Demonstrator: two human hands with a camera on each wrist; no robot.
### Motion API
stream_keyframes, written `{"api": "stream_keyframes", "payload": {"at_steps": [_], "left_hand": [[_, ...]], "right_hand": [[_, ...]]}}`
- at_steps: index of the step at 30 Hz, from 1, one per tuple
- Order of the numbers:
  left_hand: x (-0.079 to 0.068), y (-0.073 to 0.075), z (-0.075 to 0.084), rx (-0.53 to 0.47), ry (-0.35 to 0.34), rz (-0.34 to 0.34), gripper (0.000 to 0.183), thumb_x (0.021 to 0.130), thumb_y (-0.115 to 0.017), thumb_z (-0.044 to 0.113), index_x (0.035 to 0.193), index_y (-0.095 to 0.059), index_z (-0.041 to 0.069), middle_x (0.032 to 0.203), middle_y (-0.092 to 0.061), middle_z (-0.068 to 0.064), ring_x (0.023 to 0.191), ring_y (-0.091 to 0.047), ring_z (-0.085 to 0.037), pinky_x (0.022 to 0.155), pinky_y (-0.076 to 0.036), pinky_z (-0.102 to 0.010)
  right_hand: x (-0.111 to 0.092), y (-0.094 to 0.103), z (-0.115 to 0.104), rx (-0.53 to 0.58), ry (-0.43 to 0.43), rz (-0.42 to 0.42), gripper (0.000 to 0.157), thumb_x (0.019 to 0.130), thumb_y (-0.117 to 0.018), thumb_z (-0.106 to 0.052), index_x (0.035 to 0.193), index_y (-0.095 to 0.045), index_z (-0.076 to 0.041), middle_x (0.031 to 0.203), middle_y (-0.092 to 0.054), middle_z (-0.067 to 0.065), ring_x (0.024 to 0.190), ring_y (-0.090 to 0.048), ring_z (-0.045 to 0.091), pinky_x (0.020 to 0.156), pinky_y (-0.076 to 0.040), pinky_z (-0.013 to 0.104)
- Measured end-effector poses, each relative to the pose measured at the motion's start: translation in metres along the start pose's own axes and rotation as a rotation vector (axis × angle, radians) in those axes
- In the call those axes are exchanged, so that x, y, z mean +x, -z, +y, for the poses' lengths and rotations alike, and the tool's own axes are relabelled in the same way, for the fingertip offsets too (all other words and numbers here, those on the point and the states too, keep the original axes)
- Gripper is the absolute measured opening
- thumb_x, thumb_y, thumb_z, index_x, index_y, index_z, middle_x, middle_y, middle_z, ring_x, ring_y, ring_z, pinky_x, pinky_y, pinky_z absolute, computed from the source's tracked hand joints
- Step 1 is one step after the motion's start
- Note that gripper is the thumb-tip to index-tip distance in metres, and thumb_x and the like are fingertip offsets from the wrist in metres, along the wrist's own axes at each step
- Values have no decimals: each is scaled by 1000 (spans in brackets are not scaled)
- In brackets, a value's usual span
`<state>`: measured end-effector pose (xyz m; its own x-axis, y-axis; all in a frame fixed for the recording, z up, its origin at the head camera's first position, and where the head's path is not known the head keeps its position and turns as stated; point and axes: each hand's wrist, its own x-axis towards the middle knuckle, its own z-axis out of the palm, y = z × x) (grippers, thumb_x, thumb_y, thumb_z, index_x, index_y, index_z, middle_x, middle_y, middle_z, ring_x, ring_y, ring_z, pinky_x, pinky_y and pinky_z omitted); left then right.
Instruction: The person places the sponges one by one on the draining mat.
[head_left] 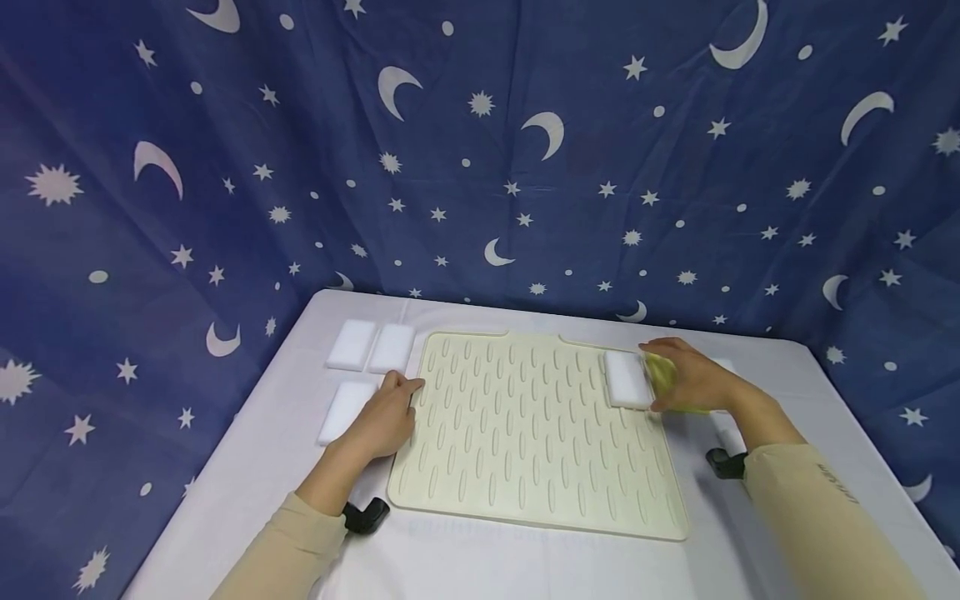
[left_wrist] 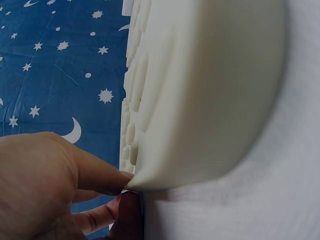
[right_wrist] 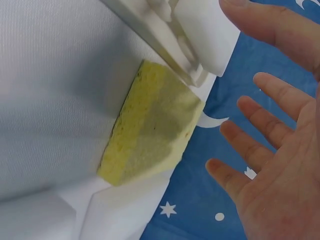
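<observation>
My left hand [head_left: 388, 418] pinches the left edge of a cream ridged mat [head_left: 517, 433]; in the left wrist view, the fingertips [left_wrist: 125, 181] meet at its rim. A white sponge [head_left: 628, 380] lies on the mat's upper right corner. Around that sponge's right side is my right hand [head_left: 688, 375], fingers apart and palm facing it. The right wrist view shows the fingers spread, gripping nothing, with the thumb tip near the white sponge [right_wrist: 207, 35]. A yellow sponge [right_wrist: 155, 125] sits beside the mat, partly hidden by the hand in the head view.
Three white sponges, one of them this block [head_left: 352, 345], lie left of the mat. More white sponges [right_wrist: 125, 210] lie right of the yellow one. A white cloth [head_left: 480, 567] covers the table; a blue curtain [head_left: 465, 217] with stars and moons hangs behind.
</observation>
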<state>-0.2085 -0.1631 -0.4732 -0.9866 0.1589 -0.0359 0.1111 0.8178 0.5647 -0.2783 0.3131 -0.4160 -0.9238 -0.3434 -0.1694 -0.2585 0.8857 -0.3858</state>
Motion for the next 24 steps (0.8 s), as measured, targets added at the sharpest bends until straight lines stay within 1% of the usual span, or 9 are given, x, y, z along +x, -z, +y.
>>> {"api": "stream_keyframes", "payload": {"at_steps": [9,20,24], "left_hand": [[0,0,-1,-3,8,-6,47,95,-49,6,142,-47,4,118,-45,-9,85,-49,-18,73,-43,-29],[2,-2,-2,-6,19,0,46,95,-50,7,141,-48,5,119,-45,-9,87,-49,-17,75,-44,-30],[1,-2,-3,-5,13,5,45,95,-50,6,140,-49,4,119,-46,-10,87,-49,-18,75,-44,-30]], "right_hand": [[-3,5,9,-15,13,-8,102,63,-88,-29,149,-35,-8,154,-23,21,138,-27,44,104,-30,67],[-1,7,23,-15,-25,-44,111,61,-89,-34,150,-31,-6,154,-19,24,137,-25,46,103,-28,70],[1,6,29,2,-23,-59,112,60,-90,-33,150,-30,-3,154,-17,26,138,-22,49,104,-26,70]]}}
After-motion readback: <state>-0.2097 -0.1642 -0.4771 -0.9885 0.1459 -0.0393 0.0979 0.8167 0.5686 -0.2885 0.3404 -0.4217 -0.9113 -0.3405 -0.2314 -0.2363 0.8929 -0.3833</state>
